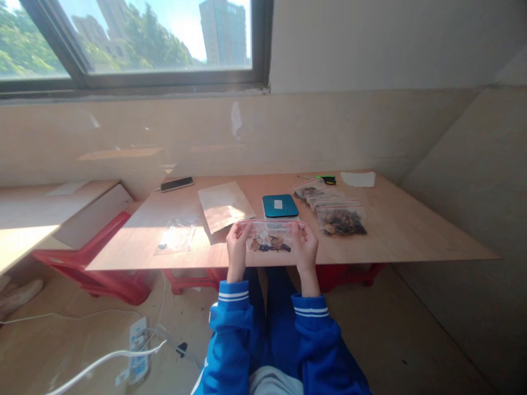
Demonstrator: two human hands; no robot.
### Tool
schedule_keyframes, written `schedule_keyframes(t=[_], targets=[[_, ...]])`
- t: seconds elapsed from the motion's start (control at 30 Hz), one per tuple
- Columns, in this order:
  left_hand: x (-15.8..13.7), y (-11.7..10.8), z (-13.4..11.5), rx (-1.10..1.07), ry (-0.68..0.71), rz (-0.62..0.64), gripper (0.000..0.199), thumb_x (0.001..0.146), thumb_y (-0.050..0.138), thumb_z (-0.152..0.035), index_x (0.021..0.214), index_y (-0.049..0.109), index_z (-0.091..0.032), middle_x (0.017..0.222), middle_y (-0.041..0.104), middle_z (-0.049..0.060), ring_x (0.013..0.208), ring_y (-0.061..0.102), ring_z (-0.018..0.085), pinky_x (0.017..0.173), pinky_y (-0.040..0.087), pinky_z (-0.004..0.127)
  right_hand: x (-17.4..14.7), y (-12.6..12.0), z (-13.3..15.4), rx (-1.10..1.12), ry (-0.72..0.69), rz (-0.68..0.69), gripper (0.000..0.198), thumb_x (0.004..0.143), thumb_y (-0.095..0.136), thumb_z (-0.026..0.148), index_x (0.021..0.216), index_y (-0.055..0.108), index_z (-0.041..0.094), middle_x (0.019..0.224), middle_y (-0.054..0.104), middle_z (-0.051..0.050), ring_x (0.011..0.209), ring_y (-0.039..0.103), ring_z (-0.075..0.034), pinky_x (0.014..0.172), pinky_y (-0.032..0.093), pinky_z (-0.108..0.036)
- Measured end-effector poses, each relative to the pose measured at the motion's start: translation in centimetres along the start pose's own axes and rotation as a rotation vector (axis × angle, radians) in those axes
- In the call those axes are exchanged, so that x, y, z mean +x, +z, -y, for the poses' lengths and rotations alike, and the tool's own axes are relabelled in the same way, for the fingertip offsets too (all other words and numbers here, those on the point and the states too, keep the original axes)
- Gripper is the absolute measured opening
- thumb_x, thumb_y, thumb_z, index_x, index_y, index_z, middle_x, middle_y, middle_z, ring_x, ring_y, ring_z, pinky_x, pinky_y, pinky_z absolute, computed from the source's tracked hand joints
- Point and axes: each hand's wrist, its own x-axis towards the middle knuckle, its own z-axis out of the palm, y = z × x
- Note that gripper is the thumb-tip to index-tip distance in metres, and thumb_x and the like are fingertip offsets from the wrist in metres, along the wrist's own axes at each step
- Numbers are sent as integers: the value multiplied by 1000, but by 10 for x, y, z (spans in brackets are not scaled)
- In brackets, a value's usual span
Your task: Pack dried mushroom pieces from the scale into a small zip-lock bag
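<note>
A clear zip bag (269, 241) with brown dried pieces inside is stretched between my hands at the table's front edge. My left hand (237, 241) pinches its top left corner, and my right hand (305, 244) grips the top right corner. Along the top runs a reddish zip strip. Just behind the bag sits a small scale (280, 206) with a teal top and a white label. To the right, several filled zip bags (341, 219) lie in an overlapping row. On the left are a brown paper pouch (226, 207) and a flat clear bag (179, 235).
A phone (177, 184) lies at the table's back left. A black and green tool (328, 179) and a white paper (358, 179) are at the back right. Red stools (193, 280) stand below; a power strip (139, 351) with cables lies on the floor.
</note>
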Motion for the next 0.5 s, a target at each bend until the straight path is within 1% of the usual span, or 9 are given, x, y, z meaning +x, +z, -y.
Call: schedule_keyframes(t=[0.1, 0.17, 0.27, 0.37, 0.5], targets=[[1, 1, 3, -29, -1, 45, 22, 78, 67, -38, 81, 63, -17, 75, 62, -2, 71, 59, 11, 69, 44, 23, -1, 0, 1, 77, 47, 75, 27, 83, 59, 46, 82, 63, 19, 81, 72, -5, 83, 67, -20, 85, 52, -37], [1, 2, 5, -51, 0, 74, 22, 79, 65, -39, 83, 63, -18, 77, 63, -2, 71, 58, 11, 70, 44, 23, -2, 0, 2, 130, 95, 133, 25, 81, 64, 44, 85, 64, 20, 83, 73, -4, 85, 68, -20, 87, 51, -37], [2, 1, 6, -71, -3, 110, 22, 80, 64, -39, 83, 63, -17, 78, 63, -1, 73, 59, 12, 72, 45, 24, -3, 0, 1, 165, 187, 191, 27, 76, 70, 44, 87, 65, 20, 82, 74, -4, 84, 68, -20, 84, 52, -37], [2, -1, 5, -68, -4, 144, 22, 79, 66, -38, 83, 63, -17, 78, 63, 0, 76, 60, 13, 75, 46, 26, -3, 0, -1, 160, 210, 158, 28, 71, 73, 45, 83, 68, 20, 79, 74, -4, 79, 69, -21, 79, 53, -37], [0, -2, 4, -35, 8, 154, 21, 79, 66, -37, 84, 64, -18, 79, 64, 0, 77, 60, 13, 78, 45, 26, -1, -3, 0, 152, 156, 97, 23, 73, 73, 41, 79, 69, 20, 78, 74, -4, 80, 68, -19, 81, 51, -36]])
